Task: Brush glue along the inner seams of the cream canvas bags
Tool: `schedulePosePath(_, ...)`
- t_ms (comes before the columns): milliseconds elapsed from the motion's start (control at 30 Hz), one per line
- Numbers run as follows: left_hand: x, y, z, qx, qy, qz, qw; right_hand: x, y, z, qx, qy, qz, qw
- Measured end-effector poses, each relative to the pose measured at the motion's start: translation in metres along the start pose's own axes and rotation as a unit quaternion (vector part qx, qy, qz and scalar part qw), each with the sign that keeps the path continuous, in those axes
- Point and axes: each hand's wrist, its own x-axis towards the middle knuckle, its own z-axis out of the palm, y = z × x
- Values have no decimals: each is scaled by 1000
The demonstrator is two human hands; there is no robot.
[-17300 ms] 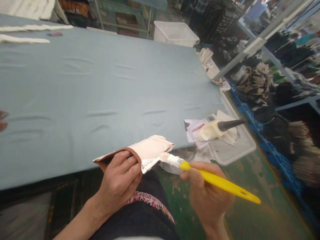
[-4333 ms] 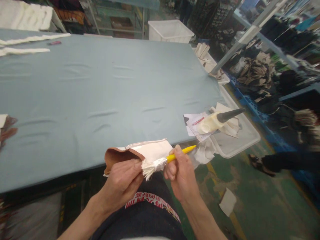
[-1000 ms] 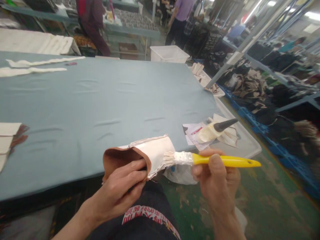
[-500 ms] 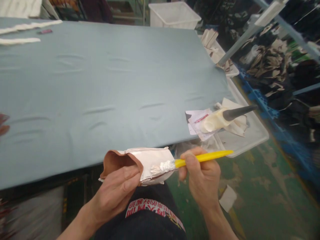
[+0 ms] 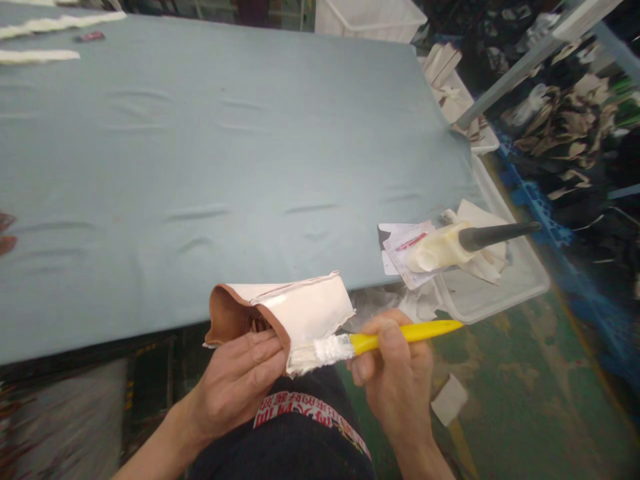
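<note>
My left hand (image 5: pixel 239 381) is closed on a folded leather piece (image 5: pixel 300 310), brown outside and cream inside, held just off the near edge of the grey-blue table (image 5: pixel 225 147). My right hand (image 5: pixel 393 370) grips a yellow-handled brush (image 5: pixel 400 333). Its white, glue-caked bristles (image 5: pixel 313 352) touch the lower edge of the cream side, beside my left fingers. Both hands are above my lap.
A cream glue bottle with a dark nozzle (image 5: pixel 450 243) lies on papers at the table's right corner, over a clear plastic tray (image 5: pixel 500 287). White strips (image 5: pixel 40 40) lie at the far left. A white bin (image 5: pixel 370 17) stands beyond the table; piled scraps are on the right.
The brush has slid down to the lower edge of the cream leather, and the piece is raised a little. The view has tilted slightly down.
</note>
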Motion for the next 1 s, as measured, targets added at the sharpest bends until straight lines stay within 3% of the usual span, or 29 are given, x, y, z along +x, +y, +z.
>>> schedulePosePath(167, 1, -2, 0, 7, 18, -24, 1000, 26, 34, -10, -118, 79, -137, 980)
schedulePosePath(300, 8, 2, 2, -14, 36, -64, 997, 31, 57, -5, -229, 24, -297, 927)
schedulePosePath(400, 14, 9, 4, -47, 43, -79, 995, 28, 60, 5, -255, -24, -369, 893)
schedulePosePath(633, 11, 20, 6, -56, 57, -91, 993, 29, 55, 14, -241, -47, -417, 875)
schedulePosePath(800, 17, 23, 5, -108, 72, -112, 985, 36, 63, 18, -229, -15, -417, 880)
schedulePosePath(900, 29, 19, -9, -124, 48, -217, 967, 40, 54, 26, -217, 8, -416, 883)
schedulePosePath(1000, 38, 11, -33, -193, -8, -323, 927, 41, 28, 38, -190, 43, -427, 883)
